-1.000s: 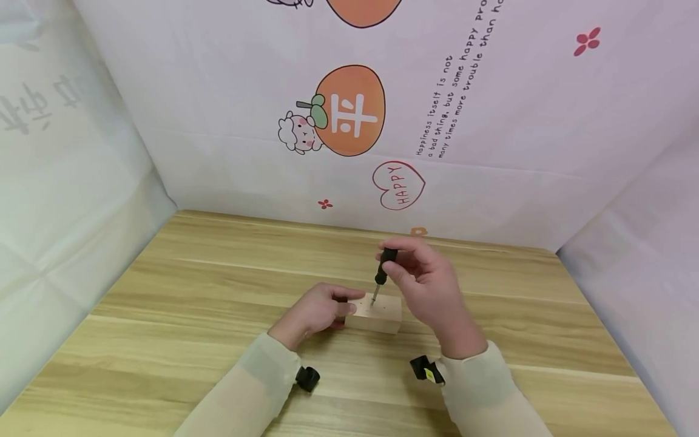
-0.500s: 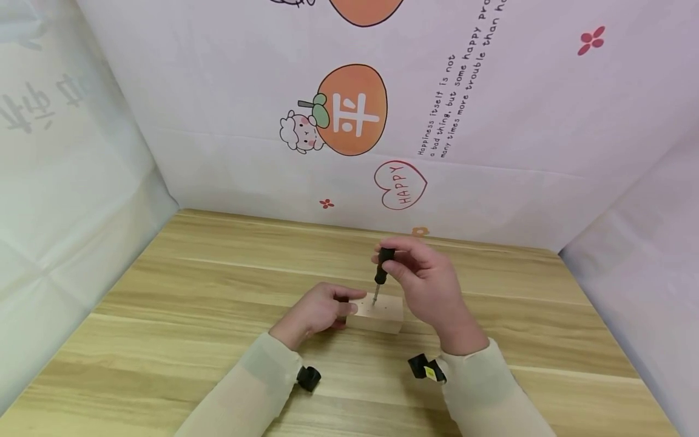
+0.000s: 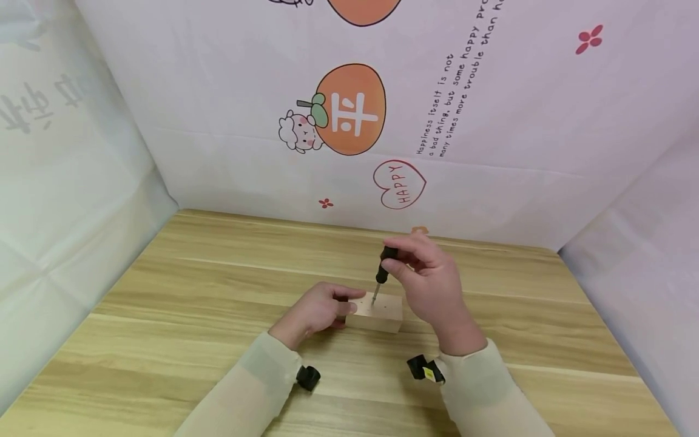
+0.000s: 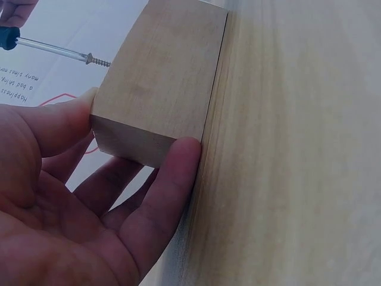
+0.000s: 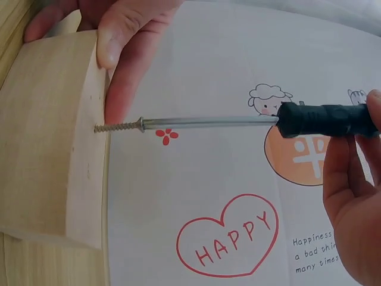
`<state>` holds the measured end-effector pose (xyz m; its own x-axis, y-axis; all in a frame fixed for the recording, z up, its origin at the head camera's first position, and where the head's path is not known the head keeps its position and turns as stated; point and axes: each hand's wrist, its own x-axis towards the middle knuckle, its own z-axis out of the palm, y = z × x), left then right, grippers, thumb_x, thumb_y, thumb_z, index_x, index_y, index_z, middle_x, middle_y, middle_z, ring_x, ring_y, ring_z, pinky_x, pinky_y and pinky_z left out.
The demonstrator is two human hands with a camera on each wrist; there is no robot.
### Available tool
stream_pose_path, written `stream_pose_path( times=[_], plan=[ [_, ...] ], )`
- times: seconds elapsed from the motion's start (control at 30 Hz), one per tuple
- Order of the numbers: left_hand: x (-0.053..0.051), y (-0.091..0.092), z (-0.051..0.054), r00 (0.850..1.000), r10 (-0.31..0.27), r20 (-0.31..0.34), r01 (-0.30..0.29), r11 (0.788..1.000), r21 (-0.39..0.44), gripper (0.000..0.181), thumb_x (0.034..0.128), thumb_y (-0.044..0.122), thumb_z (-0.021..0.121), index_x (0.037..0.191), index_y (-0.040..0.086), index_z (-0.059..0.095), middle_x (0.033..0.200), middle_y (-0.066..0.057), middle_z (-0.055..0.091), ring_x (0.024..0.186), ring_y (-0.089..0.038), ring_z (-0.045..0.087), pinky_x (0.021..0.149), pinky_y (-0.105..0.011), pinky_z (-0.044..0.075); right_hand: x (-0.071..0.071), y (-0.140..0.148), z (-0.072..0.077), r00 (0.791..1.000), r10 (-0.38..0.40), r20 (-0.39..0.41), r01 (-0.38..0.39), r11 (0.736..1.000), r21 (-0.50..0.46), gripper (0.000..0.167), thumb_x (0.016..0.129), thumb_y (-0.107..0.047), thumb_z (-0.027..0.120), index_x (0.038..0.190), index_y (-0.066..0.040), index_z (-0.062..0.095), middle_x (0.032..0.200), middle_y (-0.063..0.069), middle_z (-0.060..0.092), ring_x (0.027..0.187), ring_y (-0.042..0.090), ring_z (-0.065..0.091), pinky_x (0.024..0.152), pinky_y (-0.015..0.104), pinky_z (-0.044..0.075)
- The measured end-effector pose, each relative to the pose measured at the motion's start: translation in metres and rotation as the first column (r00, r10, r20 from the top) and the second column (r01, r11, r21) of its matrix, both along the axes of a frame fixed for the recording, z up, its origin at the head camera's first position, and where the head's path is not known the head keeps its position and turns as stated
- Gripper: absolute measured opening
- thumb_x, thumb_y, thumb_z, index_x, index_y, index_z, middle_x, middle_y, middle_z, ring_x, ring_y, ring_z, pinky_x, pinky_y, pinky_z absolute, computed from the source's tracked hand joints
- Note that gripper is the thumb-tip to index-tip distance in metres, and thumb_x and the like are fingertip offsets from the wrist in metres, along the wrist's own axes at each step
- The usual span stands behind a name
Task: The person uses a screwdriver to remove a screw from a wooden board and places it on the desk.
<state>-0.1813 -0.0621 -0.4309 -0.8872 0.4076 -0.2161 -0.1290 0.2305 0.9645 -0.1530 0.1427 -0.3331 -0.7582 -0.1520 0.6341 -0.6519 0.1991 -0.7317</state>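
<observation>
The wooden block (image 3: 377,323) lies on the counter (image 3: 164,315) with a long face up. At the block's left end, the left hand (image 3: 318,309) grips it, thumb pressing on the top face and a finger reaching along the far edge, probably so that the block cannot turn or slide under a twisting tool; taking only that end leaves the middle and right of the top face free. Above the block, the right hand (image 3: 434,288) pinches the screwdriver (image 5: 238,121) by its dark handle (image 5: 315,121) between thumb and fingers, a light hold that would suit small turns. The shaft slants down to the middle of the block's top face, its upper end leaning toward the block's right, and its tip meets the head of 1 screw (image 5: 122,127). The screw stands on that face with most of its thread bare (how deep its point sits, I cannot tell), so the shaft presumably lines up with it to stop it tipping. 2 small holes (image 3: 384,307) show in the block's top face, 1 on each side of the screw. Behind the block hangs a white printed cloth (image 3: 218,121); nearer than the block, 2 black wrist devices (image 3: 308,378) sit at the sleeves (image 3: 475,382).
</observation>
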Motion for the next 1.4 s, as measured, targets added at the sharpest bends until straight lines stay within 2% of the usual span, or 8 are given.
stream_pose_path(
  times=[0.27, 0.37, 0.53, 0.67, 0.87, 0.97, 1.23, 1.4],
  plan=[
    [-0.001, 0.000, 0.001, 1.000, 0.002, -0.002, -0.002, 1.000, -0.007, 0.029, 0.0965, 0.011, 0.067, 0.123, 0.019, 0.073, 0.135, -0.001, 0.060, 0.105, -0.020, 0.058, 0.075, -0.036, 0.057, 0.001, 0.001, 0.000, 0.997, 0.071, -0.023, -0.070, 0.996, 0.049, 0.035, 0.089, 0.012, 0.068, 0.122, -0.002, 0.068, 0.107, 0.009, 0.070, 0.094, 0.026, 0.068, 0.082, 0.035, 0.056],
    [0.000, 0.000, 0.000, 1.000, 0.002, -0.005, -0.002, 1.000, -0.012, 0.029, 0.0965, 0.011, 0.067, 0.123, 0.019, 0.074, 0.134, 0.000, 0.060, 0.104, -0.020, 0.058, 0.074, -0.036, 0.057, 0.002, -0.003, -0.001, 1.000, 0.002, -0.014, -0.001, 0.997, 0.077, 0.032, 0.088, 0.006, 0.073, 0.118, -0.003, 0.067, 0.101, 0.008, 0.069, 0.088, 0.024, 0.068, 0.078, 0.032, 0.056],
    [0.000, 0.001, 0.000, 1.000, 0.000, -0.010, 0.000, 1.000, -0.019, 0.029, 0.0965, 0.012, 0.068, 0.123, 0.020, 0.073, 0.134, -0.001, 0.060, 0.100, -0.020, 0.058, 0.074, -0.036, 0.057, 0.004, -0.007, 0.000, 0.977, -0.170, 0.127, 0.165, 0.985, 0.050, 0.030, 0.087, -0.004, 0.078, 0.115, -0.010, 0.069, 0.098, 0.005, 0.063, 0.080, 0.020, 0.066, 0.063, 0.024, 0.053],
    [0.000, 0.001, 0.001, 1.000, -0.004, -0.011, 0.003, 1.000, -0.014, 0.029, 0.0964, 0.011, 0.068, 0.124, 0.019, 0.073, 0.133, -0.001, 0.060, 0.099, -0.021, 0.057, 0.075, -0.036, 0.057, 0.003, -0.006, 0.000, 0.983, -0.093, 0.157, 0.099, 0.994, -0.037, 0.029, 0.089, 0.002, 0.073, 0.117, -0.008, 0.071, 0.102, 0.010, 0.064, 0.085, 0.023, 0.068, 0.070, 0.028, 0.056],
    [0.000, -0.001, 0.001, 1.000, -0.006, -0.007, 0.006, 1.000, -0.007, 0.030, 0.0962, 0.011, 0.068, 0.125, 0.018, 0.073, 0.132, -0.001, 0.061, 0.102, -0.021, 0.057, 0.076, -0.037, 0.057, 0.002, -0.005, -0.002, 0.992, 0.064, 0.109, -0.060, 0.997, -0.040, 0.053, 0.094, 0.007, 0.062, 0.142, -0.012, 0.053, 0.114, 0.013, 0.069, 0.102, 0.027, 0.068, 0.088, 0.034, 0.054],
    [0.000, 0.000, 0.001, 1.000, -0.004, -0.006, 0.003, 1.000, -0.010, 0.030, 0.0961, 0.011, 0.068, 0.125, 0.018, 0.073, 0.132, -0.001, 0.061, 0.101, -0.021, 0.058, 0.076, -0.037, 0.057, 0.002, -0.007, -0.003, 0.995, 0.069, 0.076, -0.068, 0.998, -0.004, 0.047, 0.097, 0.007, 0.059, 0.140, -0.009, 0.051, 0.119, 0.012, 0.067, 0.107, 0.028, 0.066, 0.091, 0.032, 0.052],
    [0.000, 0.000, 0.002, 1.000, -0.008, -0.003, 0.008, 1.000, -0.005, 0.030, 0.0963, 0.011, 0.068, 0.125, 0.018, 0.073, 0.132, 0.000, 0.061, 0.102, -0.020, 0.058, 0.075, -0.036, 0.057, 0.001, -0.009, -0.002, 0.985, -0.148, -0.087, 0.153, 0.987, 0.053, 0.030, 0.084, 0.005, 0.077, 0.112, -0.003, 0.069, 0.096, 0.008, 0.062, 0.081, 0.020, 0.065, 0.063, 0.020, 0.053],
    [0.000, -0.001, 0.001, 1.000, -0.007, 0.002, 0.007, 1.000, 0.004, 0.029, 0.0964, 0.010, 0.067, 0.124, 0.018, 0.073, 0.132, -0.001, 0.061, 0.102, -0.021, 0.058, 0.075, -0.037, 0.057, 0.000, -0.009, 0.000, 0.984, -0.142, -0.105, 0.144, 0.989, 0.017, 0.031, 0.080, 0.008, 0.079, 0.108, -0.002, 0.073, 0.091, 0.008, 0.062, 0.081, 0.018, 0.064, 0.073, 0.024, 0.055]
  ],
)
